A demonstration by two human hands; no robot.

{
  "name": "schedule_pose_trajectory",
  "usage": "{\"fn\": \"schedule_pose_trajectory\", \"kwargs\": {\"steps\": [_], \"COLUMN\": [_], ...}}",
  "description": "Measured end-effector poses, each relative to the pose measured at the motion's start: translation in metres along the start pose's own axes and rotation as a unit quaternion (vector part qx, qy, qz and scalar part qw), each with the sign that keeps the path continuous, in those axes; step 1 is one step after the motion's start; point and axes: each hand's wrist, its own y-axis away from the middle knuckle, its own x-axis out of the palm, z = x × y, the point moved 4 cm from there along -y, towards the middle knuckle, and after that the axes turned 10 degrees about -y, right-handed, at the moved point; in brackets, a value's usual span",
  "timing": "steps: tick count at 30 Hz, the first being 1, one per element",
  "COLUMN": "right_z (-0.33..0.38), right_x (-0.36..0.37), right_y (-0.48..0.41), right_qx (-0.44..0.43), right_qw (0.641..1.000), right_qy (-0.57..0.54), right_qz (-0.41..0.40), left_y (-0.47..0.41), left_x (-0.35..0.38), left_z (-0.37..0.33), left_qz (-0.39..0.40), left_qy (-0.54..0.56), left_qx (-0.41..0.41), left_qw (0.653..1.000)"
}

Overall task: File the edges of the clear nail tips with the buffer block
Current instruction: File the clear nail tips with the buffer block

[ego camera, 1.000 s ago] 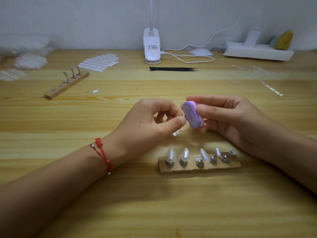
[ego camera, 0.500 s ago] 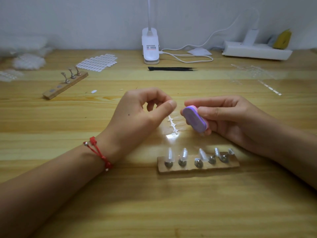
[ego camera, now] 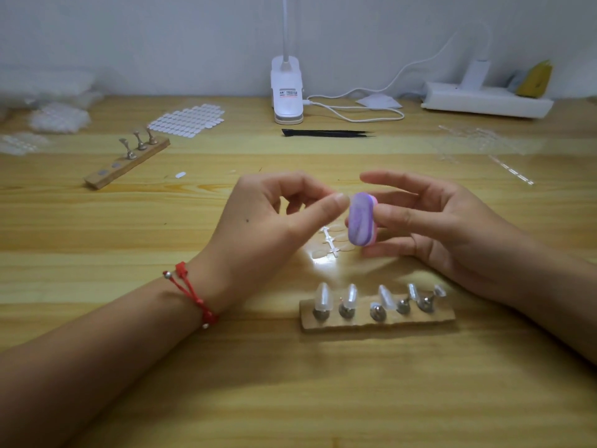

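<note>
Buffer block (ego camera: 361,219), light and probably spongy, is pinched by its sides in the right hand (ego camera: 436,227) above the worktop (ego camera: 129,240), beside the left hand (ego camera: 268,218), whose curled fingers (ego camera: 290,183) may hold a flimsy clear tip, though I cannot tell.

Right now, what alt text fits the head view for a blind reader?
The right hand holds a purple buffer block close to the left hand's pinched fingertips above a wooden table. Nearer the camera, a stand carries five clear nail tips; a lamp and black tweezers sit beyond.
</note>
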Motion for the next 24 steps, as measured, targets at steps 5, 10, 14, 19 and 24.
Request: {"fn": "schedule_pose_trajectory", "kwargs": {"steps": [5, 10, 14, 19, 24], "right_z": [-0.0021, -0.0007, -0.0029, -0.0019, -0.0032], "right_x": [0.0019, -0.0034, 0.0017, -0.0027, 0.0013], "right_y": [0.0007, -0.0010, 0.0000, -0.0016, -0.0019], "right_qx": [-0.011, -0.029, -0.027, -0.038, -0.035], "right_qw": [1.000, 0.999, 1.000, 0.999, 0.999], "right_qy": [0.006, -0.021, 0.011, -0.017, 0.017], "right_qz": [0.024, -0.023, -0.001, -0.021, -0.001], "left_y": [-0.0003, 0.0016, -0.0001, 0.0015, 0.0010], "left_x": [0.0039, 0.0055, 0.0036, 0.0054, 0.0055], "left_z": [0.0012, 0.0019, 0.0036, 0.0046, 0.0065], "left_qz": [0.024, 0.039, 0.013, 0.035, 0.029], "left_qy": [-0.037, -0.069, -0.070, -0.072, -0.078], "left_qx": [0.007, 0.019, 0.014, 0.006, -0.002], "left_qw": [0.999, 0.997, 0.997, 0.997, 0.997]}}
